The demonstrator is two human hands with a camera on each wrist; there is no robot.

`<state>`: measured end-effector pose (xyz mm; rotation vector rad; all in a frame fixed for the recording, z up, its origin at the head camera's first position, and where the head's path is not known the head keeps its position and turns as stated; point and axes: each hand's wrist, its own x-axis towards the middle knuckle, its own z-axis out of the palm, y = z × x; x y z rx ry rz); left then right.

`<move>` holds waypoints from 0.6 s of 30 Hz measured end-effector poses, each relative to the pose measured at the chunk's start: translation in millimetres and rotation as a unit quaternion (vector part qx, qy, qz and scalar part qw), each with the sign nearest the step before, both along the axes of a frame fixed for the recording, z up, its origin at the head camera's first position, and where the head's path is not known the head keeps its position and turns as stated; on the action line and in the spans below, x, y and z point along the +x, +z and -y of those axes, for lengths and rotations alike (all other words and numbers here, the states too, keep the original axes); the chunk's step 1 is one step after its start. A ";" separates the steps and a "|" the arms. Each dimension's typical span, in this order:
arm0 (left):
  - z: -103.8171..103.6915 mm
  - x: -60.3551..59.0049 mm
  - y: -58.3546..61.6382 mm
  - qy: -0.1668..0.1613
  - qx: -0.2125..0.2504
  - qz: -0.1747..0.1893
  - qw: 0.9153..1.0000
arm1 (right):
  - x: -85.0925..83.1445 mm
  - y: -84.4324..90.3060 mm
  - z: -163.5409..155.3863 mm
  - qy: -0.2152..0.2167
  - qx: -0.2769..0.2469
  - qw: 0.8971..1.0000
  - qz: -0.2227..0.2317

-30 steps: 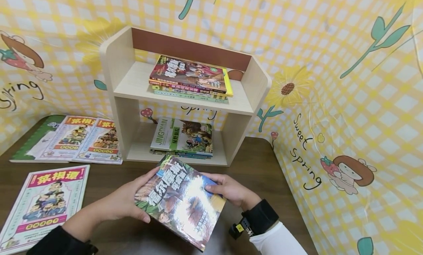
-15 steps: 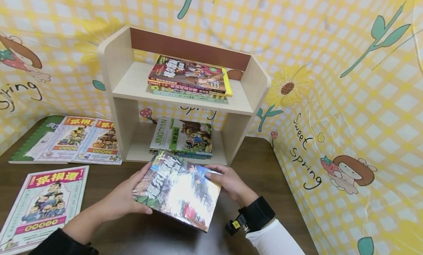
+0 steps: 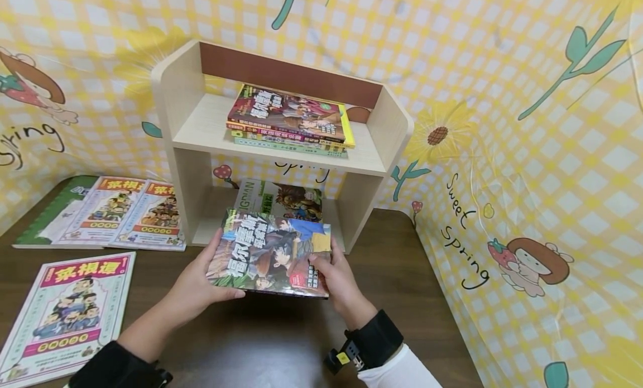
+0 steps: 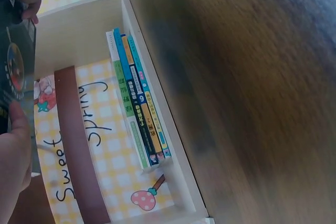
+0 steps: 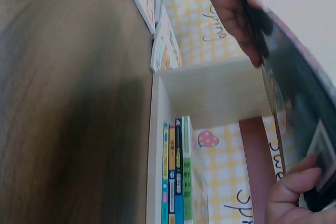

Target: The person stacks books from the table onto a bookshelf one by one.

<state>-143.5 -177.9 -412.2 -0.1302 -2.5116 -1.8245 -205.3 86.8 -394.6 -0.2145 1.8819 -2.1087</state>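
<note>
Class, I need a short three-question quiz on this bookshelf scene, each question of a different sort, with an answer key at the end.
1. True or false: both the left hand and the right hand hold the comic book.
2. Multiple choice: the comic book is held in front of which part of the wooden shelf? A) above the upper shelf B) the lower opening C) behind the unit
3. Fill in: the lower stack shows ___ book spines in the right wrist view.

Key:
1. True; each hand grips one side edge.
2. B; it partly hides the top book of the lower stack.
3. Four.
</note>
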 end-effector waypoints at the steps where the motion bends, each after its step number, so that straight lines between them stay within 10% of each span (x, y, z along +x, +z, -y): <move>1: -0.7 -0.7 -0.6 0.005 0.003 0.001 1.000 | 1.5 -0.5 1.4 0.000 -0.003 1.000 -0.003; 18: -0.5 -13.1 -5.6 0.037 0.028 0.020 0.999 | 8.9 -16.6 7.0 0.051 0.001 0.997 -0.051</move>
